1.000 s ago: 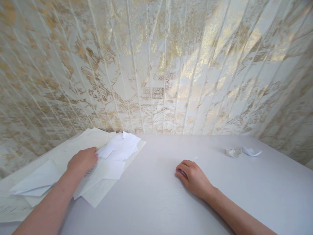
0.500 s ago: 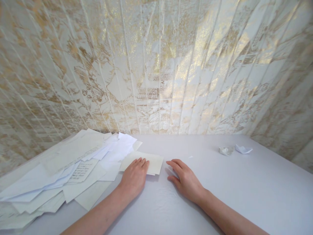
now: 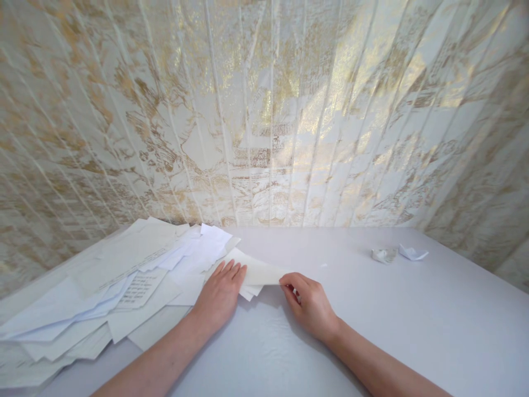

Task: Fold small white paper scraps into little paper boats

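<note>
The left hand (image 3: 221, 289), its fingers extended, lay flat upon the cream paper (image 3: 265, 272); the right hand (image 3: 311, 304) pinched its right end.

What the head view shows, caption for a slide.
Left hand on pale paper, right hand pinching its end, beside heaped sheets.

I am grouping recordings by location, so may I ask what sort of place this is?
Probably a room indoors, perhaps at home: a gold-patterned curtain or wall covering rises behind a white table, which bears loose papers.
</note>
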The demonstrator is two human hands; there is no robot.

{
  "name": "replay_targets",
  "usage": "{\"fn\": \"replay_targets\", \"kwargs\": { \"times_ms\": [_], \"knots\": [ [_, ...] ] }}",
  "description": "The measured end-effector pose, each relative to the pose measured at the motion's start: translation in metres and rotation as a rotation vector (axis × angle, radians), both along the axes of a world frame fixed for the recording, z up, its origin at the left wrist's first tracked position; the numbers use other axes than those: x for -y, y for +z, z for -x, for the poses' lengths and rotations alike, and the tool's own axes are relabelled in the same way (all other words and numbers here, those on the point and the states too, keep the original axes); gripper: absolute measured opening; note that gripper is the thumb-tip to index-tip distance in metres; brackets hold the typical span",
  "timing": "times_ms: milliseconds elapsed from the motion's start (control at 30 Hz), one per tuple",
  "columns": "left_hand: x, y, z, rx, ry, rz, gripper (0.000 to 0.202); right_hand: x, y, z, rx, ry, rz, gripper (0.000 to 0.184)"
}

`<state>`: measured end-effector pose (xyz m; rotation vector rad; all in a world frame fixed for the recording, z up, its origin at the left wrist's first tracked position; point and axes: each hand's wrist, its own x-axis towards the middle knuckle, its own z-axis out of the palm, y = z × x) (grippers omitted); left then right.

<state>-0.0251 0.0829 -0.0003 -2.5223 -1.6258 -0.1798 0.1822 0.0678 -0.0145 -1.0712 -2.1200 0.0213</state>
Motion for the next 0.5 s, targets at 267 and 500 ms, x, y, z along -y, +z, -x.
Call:
{"fn": "replay_targets", "kwargs": {
  "times_ms": [267, 500],
  "knots": [
    [-0.019, -0.003, 0.038, -0.001, 0.208, -0.033, 0.061, 0.015, 0.003, -0.018, 0.164, 0.051, -0.22, 0.023],
    [0.021, 0.007, -0.003, 0.192, -0.244, -0.057, 0.069, 0.031, 0.017, -0.008, 0.203, 0.115, -0.249, 0.021]
  ]
}}
